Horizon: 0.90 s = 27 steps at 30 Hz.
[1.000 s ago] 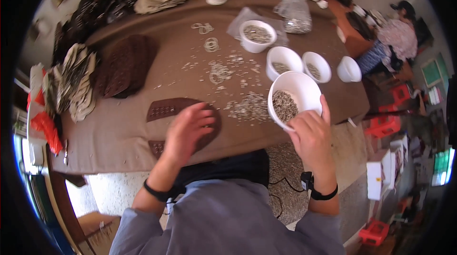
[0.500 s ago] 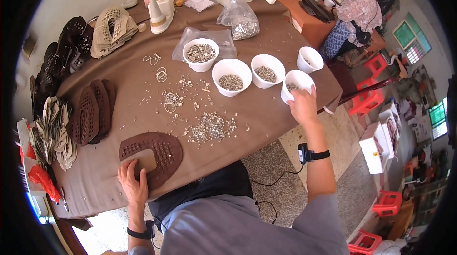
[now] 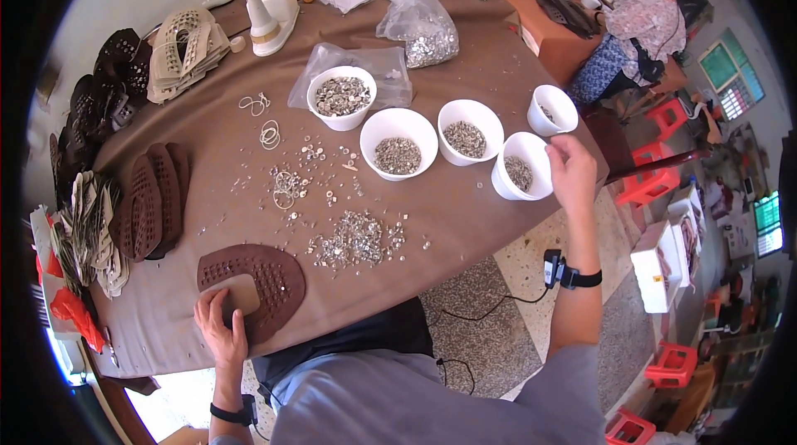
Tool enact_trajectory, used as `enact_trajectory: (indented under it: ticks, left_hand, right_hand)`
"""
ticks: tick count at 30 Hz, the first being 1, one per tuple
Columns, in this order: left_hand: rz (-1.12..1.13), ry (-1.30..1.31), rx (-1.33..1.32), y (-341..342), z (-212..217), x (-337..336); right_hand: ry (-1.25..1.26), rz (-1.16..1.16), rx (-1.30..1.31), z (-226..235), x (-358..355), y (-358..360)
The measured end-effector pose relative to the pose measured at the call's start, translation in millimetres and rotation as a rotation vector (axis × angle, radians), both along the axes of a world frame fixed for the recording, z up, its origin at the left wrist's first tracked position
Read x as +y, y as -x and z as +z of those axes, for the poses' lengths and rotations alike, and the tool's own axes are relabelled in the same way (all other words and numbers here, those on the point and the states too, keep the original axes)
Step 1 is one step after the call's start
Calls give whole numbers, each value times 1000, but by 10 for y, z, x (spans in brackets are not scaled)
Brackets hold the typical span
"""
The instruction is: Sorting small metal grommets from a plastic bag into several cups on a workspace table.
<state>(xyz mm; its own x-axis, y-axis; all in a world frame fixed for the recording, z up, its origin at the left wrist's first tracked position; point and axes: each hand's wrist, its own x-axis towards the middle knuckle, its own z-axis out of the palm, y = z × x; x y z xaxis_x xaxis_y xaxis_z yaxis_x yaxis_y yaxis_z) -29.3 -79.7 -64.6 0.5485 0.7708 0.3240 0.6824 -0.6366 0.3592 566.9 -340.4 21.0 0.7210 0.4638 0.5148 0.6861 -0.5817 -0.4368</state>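
A brown U-shaped shoe upper (image 3: 286, 279), covered with small holes, lies near the table's front edge. Inside its curve is a tan flat piece (image 3: 242, 291). My left hand (image 3: 220, 333) rests on that piece's left end and the upper, thumb apart from the fingers. A few shiny bits show on the upper. At the right, my right hand (image 3: 573, 173) is beside the rim of a white bucket (image 3: 503, 183) holding small metal studs (image 3: 519, 173). Its thumb and forefinger are pinched together; whether they hold a stud or the rim cannot be made out.
A pile of loose studs (image 3: 357, 239) lies mid-table. Other white buckets (image 3: 398, 119) and a plastic bag of studs (image 3: 430, 45) stand behind. Brown uppers (image 3: 145, 204) and pale uppers (image 3: 187, 55) are stacked left. A co-worker (image 3: 635, 30) sits at another table.
My right hand has come out of the front of the bucket to its right rim, fingers now pinched. My left hand stays on the upper. The whole view has shifted slightly.
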Motion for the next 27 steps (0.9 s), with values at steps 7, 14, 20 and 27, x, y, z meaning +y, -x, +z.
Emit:
enact_trajectory:
  ticks: [7,14,20,27]
  left_hand:
    - [-14,-6,-1,36,-50,13]
    - [10,12,38,31,-69,26]
    - [21,28,35,7,-51,26]
    - [16,18,44,-10,-41,34]
  right_hand:
    - [117,-335,-374,-142,-34,-1020]
    - [-348,-203,15,-183,-68,-359]
    - [-17,77,-129,-126,-175,731]
    - [286,125,-172,-393,-364,576]
